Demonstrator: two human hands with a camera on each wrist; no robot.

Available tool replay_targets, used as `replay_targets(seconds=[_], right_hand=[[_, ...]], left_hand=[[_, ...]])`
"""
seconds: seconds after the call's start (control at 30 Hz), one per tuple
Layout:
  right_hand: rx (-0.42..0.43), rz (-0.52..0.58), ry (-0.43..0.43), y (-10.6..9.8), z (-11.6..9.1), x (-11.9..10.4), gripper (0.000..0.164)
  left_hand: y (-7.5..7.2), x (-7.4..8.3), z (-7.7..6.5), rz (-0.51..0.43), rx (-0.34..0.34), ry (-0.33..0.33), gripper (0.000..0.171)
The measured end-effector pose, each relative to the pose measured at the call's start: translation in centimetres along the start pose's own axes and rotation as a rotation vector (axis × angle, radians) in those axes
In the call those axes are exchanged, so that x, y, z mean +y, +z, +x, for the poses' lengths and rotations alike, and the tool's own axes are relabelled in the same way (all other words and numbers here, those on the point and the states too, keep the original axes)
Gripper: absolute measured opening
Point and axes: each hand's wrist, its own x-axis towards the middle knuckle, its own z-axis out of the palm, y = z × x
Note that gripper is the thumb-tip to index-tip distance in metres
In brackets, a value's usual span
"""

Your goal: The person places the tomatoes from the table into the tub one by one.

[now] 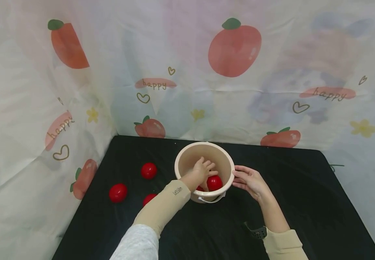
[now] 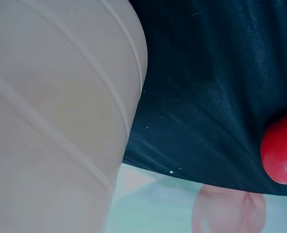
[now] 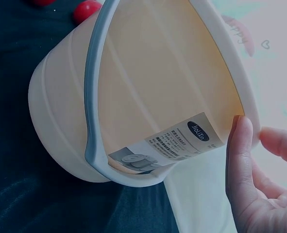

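A beige plastic bucket (image 1: 182, 153) stands on the black cloth, its mouth tipped towards the head camera. My left hand (image 1: 203, 171) reaches inside it with spread fingers. Right beside those fingers, at the bottom, sits a red ball (image 1: 214, 183); part of another red ball (image 1: 199, 188) peeks out under the wrist. My right hand (image 1: 250, 182) pinches the bucket's right rim, thumb inside and fingers outside, as the right wrist view shows. Only the ribbed outer wall of the bucket (image 2: 60, 97) shows in the left wrist view; the left hand is hidden there.
Left of the bucket lie a red ball (image 1: 149, 170), another red ball (image 1: 118, 193) and a third red ball (image 1: 149, 199), partly behind my left sleeve. The bucket's handle (image 1: 211, 199) hangs at the front. A printed label (image 3: 175, 145) lines the inside wall. Patterned curtains (image 1: 187, 108) border the table.
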Motion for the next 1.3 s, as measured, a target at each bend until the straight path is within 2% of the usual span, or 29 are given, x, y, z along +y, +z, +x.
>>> replay_targets(seconds=[0.2,0.37,0.5,0.67,0.8,0.93,1.03,1.17,1.3], right_hand=[[-0.002,0.002,-0.001,0.0,0.0,0.1,0.052],[-0.005,0.006,0.002,0.0,0.2,0.2,0.048],[-0.010,0.006,0.007,0.0,0.2,0.2,0.048],[-0.002,0.006,0.005,0.0,0.2,0.1,0.050],[0.003,0.006,0.009,0.0,0.1,0.1,0.051],[0.008,0.012,0.018,0.0,0.1,0.1,0.051],[0.005,0.012,0.019,0.0,0.0,0.1,0.053],[0.004,0.003,0.010,-0.1,-0.1,0.1,0.054],[0.003,0.010,0.006,-0.1,0.0,0.0,0.053]], left_hand=[[0.7,0.4,1.3,0.002,-0.007,-0.001,0.085],[0.5,0.2,0.9,-0.048,0.030,0.009,0.083],[0.3,-0.5,0.1,-0.138,0.164,0.020,0.085],[0.2,-1.8,-1.1,-0.300,0.351,0.011,0.083],[0.5,-3.0,-3.1,-0.390,0.477,-0.029,0.082],[1.1,-4.2,-5.8,-0.438,0.576,-0.086,0.079],[2.0,-4.6,-8.0,-0.482,0.639,-0.155,0.073],[4.2,-4.4,-10.7,-0.573,0.679,-0.270,0.066],[7.7,-3.3,-12.8,-0.706,0.748,-0.394,0.064]])
